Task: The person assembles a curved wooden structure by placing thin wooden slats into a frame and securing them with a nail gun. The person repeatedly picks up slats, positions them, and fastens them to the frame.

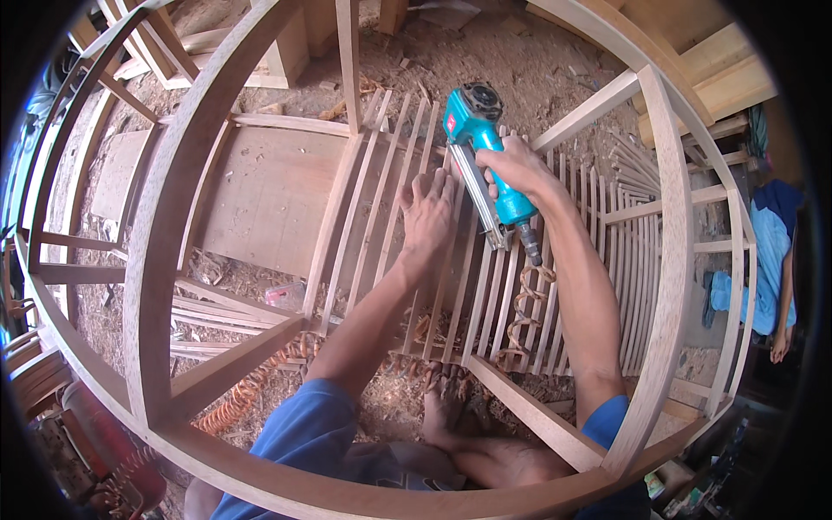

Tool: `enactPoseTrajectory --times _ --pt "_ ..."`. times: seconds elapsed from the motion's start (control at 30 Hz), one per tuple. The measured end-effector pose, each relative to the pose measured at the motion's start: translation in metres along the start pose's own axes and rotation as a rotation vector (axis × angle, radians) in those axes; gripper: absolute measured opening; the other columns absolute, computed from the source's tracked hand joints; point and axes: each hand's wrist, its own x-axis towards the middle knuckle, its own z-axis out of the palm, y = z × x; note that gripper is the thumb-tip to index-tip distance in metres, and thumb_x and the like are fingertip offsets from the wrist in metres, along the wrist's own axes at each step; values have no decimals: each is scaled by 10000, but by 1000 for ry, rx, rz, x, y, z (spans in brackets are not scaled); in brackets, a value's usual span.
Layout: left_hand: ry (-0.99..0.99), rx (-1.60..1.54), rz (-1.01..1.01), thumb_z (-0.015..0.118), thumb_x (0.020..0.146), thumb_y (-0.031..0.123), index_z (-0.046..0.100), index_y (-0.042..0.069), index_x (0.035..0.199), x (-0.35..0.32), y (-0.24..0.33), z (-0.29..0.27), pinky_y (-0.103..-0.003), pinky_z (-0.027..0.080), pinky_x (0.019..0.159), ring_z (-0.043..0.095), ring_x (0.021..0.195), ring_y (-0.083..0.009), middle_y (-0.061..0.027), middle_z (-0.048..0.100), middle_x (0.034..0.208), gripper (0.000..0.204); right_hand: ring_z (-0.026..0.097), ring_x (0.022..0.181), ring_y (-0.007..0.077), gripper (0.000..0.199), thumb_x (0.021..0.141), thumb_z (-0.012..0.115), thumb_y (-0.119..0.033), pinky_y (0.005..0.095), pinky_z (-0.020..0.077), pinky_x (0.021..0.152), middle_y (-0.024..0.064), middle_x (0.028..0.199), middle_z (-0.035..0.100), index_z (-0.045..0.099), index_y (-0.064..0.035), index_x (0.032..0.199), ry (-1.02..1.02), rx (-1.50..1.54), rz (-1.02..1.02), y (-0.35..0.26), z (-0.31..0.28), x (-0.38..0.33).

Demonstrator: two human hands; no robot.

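In my right hand (520,166) is a teal pneumatic nail gun (487,143), gripped round its handle, its slanted silver magazine (479,199) reaching down over the slats. My left hand (428,212) is just left of the tool, fingers close together and bent over a thin wooden slat (445,290); its fingertips are partly hidden. Both hands reach inside a large wooden frame (160,225). Several narrow slats (507,299) run side by side across its lower part. The nailer's nose sits close to the slats' far ends, and I cannot tell whether it touches them.
A coiled air hose (524,316) hangs from the nailer's handle, with more orange coil (238,407) at lower left. Frame posts (672,251) and rails surround my arms. Loose slats (637,165) lie at right. A person in blue (767,260) is beyond. Sawdust covers the floor.
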Motion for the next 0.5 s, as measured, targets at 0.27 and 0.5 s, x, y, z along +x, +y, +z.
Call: enactPoseTrajectory --times 0.27,0.5 --pt "21 -85 -40 587 834 102 608 102 1322 8 0 -7 -586 246 1078 464 1301 -327 -80 600 1384 489 620 550 150 222 864 650 -235 324 512 520 62 686 604 611 -17 877 -2 112 46 5 -12 -47" --pt "31 -220 -121 608 914 296 651 77 1175 117 -8 -1 -587 330 1023 568 1206 -335 -132 710 1147 343 617 550 146 278 906 695 -269 327 513 532 53 661 603 620 -10 973 92 154 89 42 -22 -180"
